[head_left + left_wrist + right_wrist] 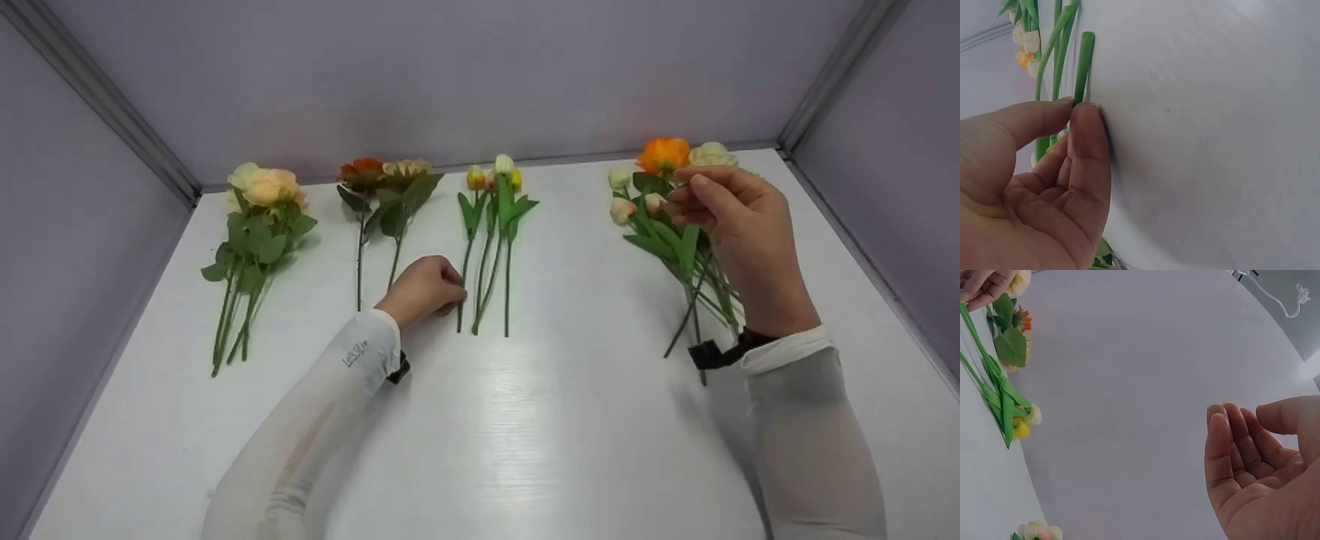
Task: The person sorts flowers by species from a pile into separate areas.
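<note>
My left hand (426, 289) pinches the lower stem of a yellow tulip (475, 178), low over the white table. In the left wrist view the cut end of the green stem (1085, 62) sticks out past the thumb and forefinger. Just right of it lie more tulips, among them a white tulip (504, 165) and another yellow one. My right hand (754, 240) is raised above the right-hand bunch, partly covering it. The right wrist view shows its fingers (1219, 455) loosely bent, thumb apart from them, with nothing between.
On the right lie an orange flower (664, 155), a cream flower (712, 154) and pale tulips (622, 211) with crossing stems. Left of the tulips are a rust-red flower (362, 173) and a beige one (407, 168). Peach roses (271, 187) lie far left. Grey walls (465, 82) enclose the table.
</note>
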`<state>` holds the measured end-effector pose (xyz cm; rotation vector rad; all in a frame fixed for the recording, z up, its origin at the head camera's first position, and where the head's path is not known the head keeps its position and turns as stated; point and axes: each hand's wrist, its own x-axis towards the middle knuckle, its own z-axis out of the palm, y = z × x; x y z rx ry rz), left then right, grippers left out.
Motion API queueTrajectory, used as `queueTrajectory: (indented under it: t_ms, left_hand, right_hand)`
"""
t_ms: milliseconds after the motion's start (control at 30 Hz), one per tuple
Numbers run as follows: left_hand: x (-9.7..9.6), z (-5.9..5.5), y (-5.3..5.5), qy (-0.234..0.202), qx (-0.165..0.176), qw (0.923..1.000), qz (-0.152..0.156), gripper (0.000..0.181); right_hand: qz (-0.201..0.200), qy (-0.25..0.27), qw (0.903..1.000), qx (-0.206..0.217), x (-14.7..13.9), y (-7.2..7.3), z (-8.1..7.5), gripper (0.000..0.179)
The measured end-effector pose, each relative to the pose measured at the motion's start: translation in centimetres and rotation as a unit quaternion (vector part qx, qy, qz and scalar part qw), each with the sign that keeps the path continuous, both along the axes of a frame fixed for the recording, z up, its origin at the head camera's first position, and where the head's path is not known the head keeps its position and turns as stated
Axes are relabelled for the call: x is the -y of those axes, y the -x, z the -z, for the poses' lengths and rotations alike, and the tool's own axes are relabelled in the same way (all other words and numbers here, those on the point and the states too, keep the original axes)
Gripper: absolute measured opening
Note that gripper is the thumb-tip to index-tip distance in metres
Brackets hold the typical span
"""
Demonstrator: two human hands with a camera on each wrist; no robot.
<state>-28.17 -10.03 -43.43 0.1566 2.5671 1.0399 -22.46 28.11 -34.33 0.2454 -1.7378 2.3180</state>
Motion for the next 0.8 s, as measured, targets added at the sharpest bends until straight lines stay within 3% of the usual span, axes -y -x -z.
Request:
queueTrajectory:
  t_ms: [200,300,500,633,700,733,800]
  left_hand:
    - [0.4,-1.0,0.1,0.011,0.011,0.9999,0.001,0.025]
    - [0.7,-2.0,0.2,0.020,-0.001,0.9998,-0.003,0.031]
    - [0.0,-4.7,-0.4,0.032,-0.074,0.9968,0.009,0.042]
    - [-1.6,-5.8,-1.5,0.046,-0.139,0.9872,0.064,0.054]
    - [-2.6,-5.9,-2.3,0.057,-0.173,0.9770,0.111,0.060]
    - [-3.1,-6.0,-2.7,0.065,-0.192,0.9696,0.137,0.062]
    - [-4.2,-5.9,-3.6,0.083,-0.234,0.9508,0.185,0.065]
  right_hand:
    - [0.017,0.018,0.9996,-0.016,-0.9,-0.1,-0.3,0.039]
    - [0.026,0.018,0.9992,-0.022,-1.4,-0.1,-0.4,0.038]
    - [0.046,0.007,0.9983,-0.036,-2.7,-0.2,-0.5,0.038]
    - [0.080,-0.062,0.9948,-0.016,-3.5,-0.1,-0.3,0.037]
    - [0.104,-0.148,0.9833,0.018,-3.8,0.0,-0.1,0.037]
    - [0.113,-0.200,0.9725,0.039,-3.9,0.1,0.1,0.038]
    - [0.119,-0.315,0.9376,0.085,-4.1,0.3,0.6,0.043]
